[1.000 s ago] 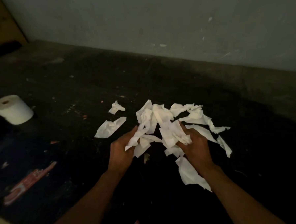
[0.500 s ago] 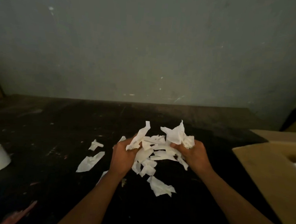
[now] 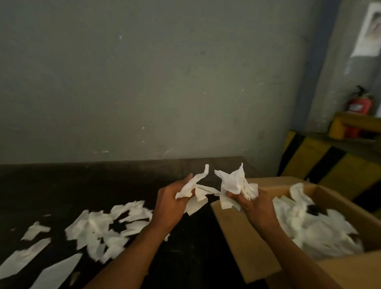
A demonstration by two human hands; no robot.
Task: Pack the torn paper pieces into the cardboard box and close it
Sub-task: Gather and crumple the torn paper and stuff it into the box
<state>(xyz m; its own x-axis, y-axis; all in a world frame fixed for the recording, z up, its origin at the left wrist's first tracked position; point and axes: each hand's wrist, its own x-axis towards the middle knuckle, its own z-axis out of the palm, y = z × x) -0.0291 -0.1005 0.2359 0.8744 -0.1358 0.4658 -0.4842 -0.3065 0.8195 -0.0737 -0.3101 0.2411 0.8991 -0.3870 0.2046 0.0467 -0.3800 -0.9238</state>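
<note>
My left hand [image 3: 171,204] and my right hand [image 3: 256,205] each clutch part of a bunch of white torn paper pieces [image 3: 231,186], held in the air at the left edge of the open cardboard box [image 3: 244,235]. The right hand is over the box's left flap, the left hand just outside it above the table. Inside the box lies a heap of white paper [image 3: 313,226]. Several more torn pieces [image 3: 96,230] lie scattered on the dark table [image 3: 72,182] to the left.
A grey wall stands behind the table. To the right are a yellow-and-black striped barrier [image 3: 329,167], a red fire extinguisher [image 3: 359,106] and a paper sheet [image 3: 372,30] on a pillar. The box's near flap [image 3: 354,276] sticks out toward me.
Both hands lifted the bunch of paper off the table and carried it right to the box. The view swung right, so the box is now in full view and the tissue roll has left the frame.
</note>
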